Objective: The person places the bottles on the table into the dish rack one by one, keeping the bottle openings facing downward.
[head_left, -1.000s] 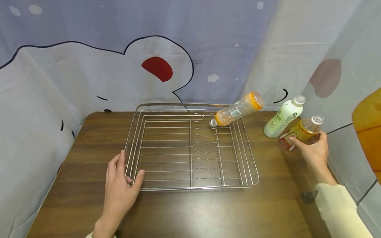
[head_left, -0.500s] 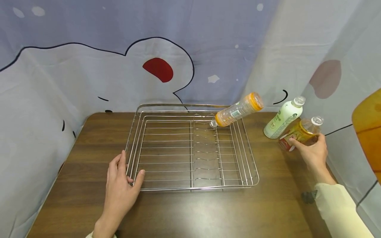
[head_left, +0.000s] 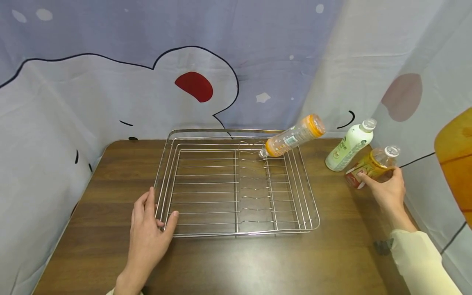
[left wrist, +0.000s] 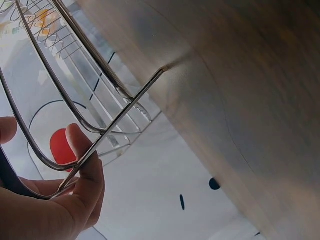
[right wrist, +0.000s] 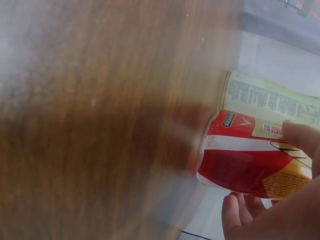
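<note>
In the head view a wire rack (head_left: 236, 234) lies on the table, and my left hand (head_left: 149, 235) grips its near left corner. The left wrist view has the fingers (left wrist: 90, 172) curled about the rack's wires (left wrist: 118, 118). At the right my right hand (head_left: 389, 192) holds a clear plastic bottle with a red and yellow label (head_left: 368, 166), thumb on the near side. Its base (right wrist: 240, 167) appears at the table surface in the right wrist view; part of the bottle is hidden by the hand. A clear bottle with orange bands (head_left: 291, 140) lies tilted, neck down, over the rack's far right rim.
A pale green bottle (head_left: 348, 149) stands upright just left of the held one. The brown wooden table (head_left: 265, 266) ends at printed curtains (head_left: 110, 94) behind and at both sides. A small dark object (head_left: 382, 247) is near the right sleeve.
</note>
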`<state>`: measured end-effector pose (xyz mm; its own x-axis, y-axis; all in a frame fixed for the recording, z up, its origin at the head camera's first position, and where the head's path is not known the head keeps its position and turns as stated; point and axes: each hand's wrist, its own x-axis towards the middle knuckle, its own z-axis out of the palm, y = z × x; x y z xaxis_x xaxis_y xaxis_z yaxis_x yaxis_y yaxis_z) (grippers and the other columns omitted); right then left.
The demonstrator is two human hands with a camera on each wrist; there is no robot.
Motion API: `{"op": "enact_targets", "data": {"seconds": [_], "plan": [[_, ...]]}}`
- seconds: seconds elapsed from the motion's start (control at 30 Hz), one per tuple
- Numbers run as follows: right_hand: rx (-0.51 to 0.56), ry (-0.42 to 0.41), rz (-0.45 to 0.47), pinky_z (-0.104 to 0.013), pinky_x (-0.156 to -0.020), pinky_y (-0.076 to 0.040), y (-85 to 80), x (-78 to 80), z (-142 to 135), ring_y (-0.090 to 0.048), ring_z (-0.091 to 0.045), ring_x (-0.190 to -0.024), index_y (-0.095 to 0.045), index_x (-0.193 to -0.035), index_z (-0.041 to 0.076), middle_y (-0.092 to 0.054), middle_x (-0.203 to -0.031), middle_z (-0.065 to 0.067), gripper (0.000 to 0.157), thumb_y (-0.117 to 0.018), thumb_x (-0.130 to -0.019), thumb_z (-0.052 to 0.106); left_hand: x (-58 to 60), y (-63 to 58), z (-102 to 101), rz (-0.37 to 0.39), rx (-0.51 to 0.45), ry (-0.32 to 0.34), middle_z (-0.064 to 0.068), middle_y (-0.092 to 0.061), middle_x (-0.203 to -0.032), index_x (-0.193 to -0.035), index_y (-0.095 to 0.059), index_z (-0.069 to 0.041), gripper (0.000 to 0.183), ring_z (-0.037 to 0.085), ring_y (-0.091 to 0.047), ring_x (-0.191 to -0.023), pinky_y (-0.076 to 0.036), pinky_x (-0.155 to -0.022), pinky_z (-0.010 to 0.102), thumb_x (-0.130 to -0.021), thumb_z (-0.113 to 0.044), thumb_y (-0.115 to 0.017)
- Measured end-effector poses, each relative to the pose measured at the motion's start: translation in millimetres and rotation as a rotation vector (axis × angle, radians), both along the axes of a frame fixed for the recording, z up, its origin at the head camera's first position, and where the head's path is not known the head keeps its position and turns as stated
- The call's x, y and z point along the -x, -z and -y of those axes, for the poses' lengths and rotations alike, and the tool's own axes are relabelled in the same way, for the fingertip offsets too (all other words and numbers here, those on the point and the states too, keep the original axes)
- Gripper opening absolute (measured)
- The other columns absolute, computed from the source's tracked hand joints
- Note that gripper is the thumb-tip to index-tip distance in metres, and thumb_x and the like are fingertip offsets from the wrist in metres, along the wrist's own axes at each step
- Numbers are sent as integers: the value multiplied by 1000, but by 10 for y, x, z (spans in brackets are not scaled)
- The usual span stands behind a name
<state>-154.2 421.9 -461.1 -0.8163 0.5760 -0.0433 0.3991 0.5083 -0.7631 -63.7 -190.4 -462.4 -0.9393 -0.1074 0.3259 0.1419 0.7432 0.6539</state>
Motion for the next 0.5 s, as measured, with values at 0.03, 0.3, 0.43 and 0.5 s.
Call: {"op": "enact_targets", "data": {"seconds": [0.03, 0.3, 0.43, 0.5], "plan": [[-5, 0, 2, -57, -124, -36, 2, -8, 2, -41, -44, -154, -28, -169, 1, -41, -169, -25, 95, -80, -99, 40, 0, 0, 0, 2, -1, 0, 30, -42, -159, -171, -31, 6, 88, 34, -70, -93, -51, -91, 58, -101, -22, -77], [-41, -7, 16, -49, -112, -43, 2, -75, 23, -48, -42, -145, -32, -167, 0, -47, -163, -25, 93, -81, -99, 41, -5, 4, -3, 10, 6, 2, 31, -42, -159, -171, -30, 7, 88, 32, -69, -93, -52, -88, 57, -102, -22, -77], [-40, -10, 16, -35, -104, -46, 4, -113, 39, -53, -37, -137, -35, -164, 1, -52, -161, -23, 91, -83, -98, 42, -7, 5, 5, 15, 5, 2, 30, -42, -160, -171, -29, 7, 89, 32, -69, -94, -51, -88, 58, -101, -22, -77], [-36, -12, 11, -31, -101, -47, 2, -137, 47, -55, -35, -136, -36, -163, 2, -53, -160, -23, 91, -84, -98, 42, -7, 3, 7, 17, 5, 1, 30, -42, -160, -172, -29, 6, 90, 32, -69, -94, -51, -88, 58, -101, -22, -78]]}}
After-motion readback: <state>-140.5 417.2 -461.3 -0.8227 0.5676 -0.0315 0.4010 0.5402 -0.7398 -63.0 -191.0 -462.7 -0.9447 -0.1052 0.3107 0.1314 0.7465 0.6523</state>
